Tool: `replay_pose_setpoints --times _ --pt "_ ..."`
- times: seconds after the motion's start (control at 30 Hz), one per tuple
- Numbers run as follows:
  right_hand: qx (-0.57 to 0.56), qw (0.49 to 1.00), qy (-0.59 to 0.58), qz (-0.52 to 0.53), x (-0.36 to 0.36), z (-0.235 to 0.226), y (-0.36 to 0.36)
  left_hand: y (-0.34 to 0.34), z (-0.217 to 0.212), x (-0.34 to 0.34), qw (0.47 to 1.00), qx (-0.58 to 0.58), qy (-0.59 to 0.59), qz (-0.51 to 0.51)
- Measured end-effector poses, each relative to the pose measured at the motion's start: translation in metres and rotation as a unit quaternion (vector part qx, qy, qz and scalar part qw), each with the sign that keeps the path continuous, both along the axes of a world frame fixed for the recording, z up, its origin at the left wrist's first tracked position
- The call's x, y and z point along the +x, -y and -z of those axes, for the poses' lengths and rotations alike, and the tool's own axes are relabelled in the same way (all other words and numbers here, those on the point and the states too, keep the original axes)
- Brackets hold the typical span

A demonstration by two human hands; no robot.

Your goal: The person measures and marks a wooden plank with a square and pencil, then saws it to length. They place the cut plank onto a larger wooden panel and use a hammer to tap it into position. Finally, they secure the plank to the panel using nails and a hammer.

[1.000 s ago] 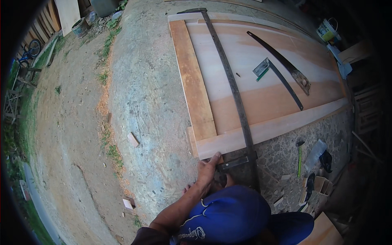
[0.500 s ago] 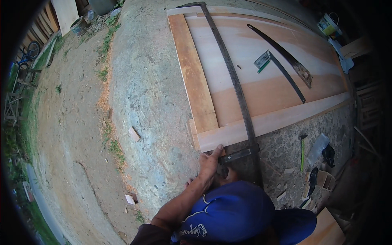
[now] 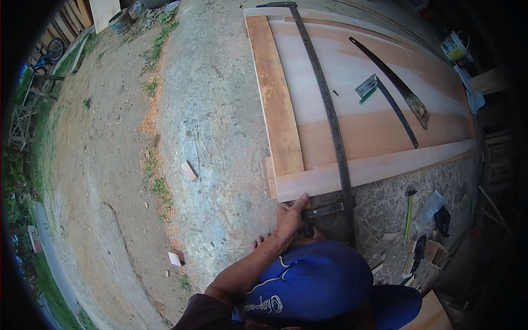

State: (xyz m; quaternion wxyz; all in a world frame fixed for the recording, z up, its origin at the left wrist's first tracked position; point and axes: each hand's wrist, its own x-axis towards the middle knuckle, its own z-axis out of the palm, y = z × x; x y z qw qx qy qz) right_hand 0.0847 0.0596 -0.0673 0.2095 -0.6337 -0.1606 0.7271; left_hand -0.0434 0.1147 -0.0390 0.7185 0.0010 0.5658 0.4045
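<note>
Panel [image 3: 379,124]: flat, large, rectangular; pale pinkish wood sheet with darker tan patches, lying over the concrete floor [image 3: 214,115]. Whether it is raised on supports: cannot tell. Framing on it: an orange-brown board [image 3: 278,93], stained and mottled, along the left end; a paler strip [image 3: 379,170] along the near edge.

Bar clamp [image 3: 324,93]: dark metal, long, laid across the panel from far edge to near edge, just right of the brown board. Its near end projects past the pale strip, beside the hands.

Left hand [image 3: 290,218]: at the panel's near-left corner, beside the clamp's near end; thumb up against the pale strip's edge, fingers out of sight. Grip looks narrow, but what it pinches cannot be told. Right hand [image 3: 317,235]: low by the clamp's near end, mostly behind blue cloth [image 3: 313,275]; its grip cannot be told.

On panel: handsaw [image 3: 390,80], try square [image 3: 391,107].

Containers: white-and-yellow bucket [image 3: 454,47] with wire handle, upper right, contents not discernible. Weathered round pot [image 3: 120,23], upper left, inside unclear. Small wooden box [image 3: 435,254], lower right, open and divided, interior too dark to read.
</note>
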Motion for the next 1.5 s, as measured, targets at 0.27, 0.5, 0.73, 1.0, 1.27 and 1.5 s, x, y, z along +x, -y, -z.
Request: replay_pose_setpoints --times 0.27,0.5,0.73,1.0,1.27,1.5 --pt "0.272 0.923 0.232 -0.144 0.012 0.033 0.036 0.008 0.023 0.01 0.993 0.114 -0.024 -0.033" --pt "0.2 0.947 0.212 -0.137 0.001 -0.007 0.024 0.01 0.02 0.004 0.996 0.079 -0.032 -0.008" --pt "0.287 0.91 0.206 -0.215 0.026 0.009 0.021 0.025 0.018 -0.035 0.983 0.115 0.004 0.145" --pt "0.218 0.74 0.379 -0.511 0.009 -0.075 -0.041 -0.061 0.0 -0.096 0.85 0.304 -0.427 0.053" --pt "0.231 0.911 0.263 -0.22 0.048 -0.123 -0.14 -0.166 -0.003 -0.058 0.781 0.26 -0.528 0.208" --pt "0.381 0.723 0.548 -0.18 0.14 -0.058 -0.282 -0.208 0.018 -0.066 0.553 0.305 -0.714 0.302"
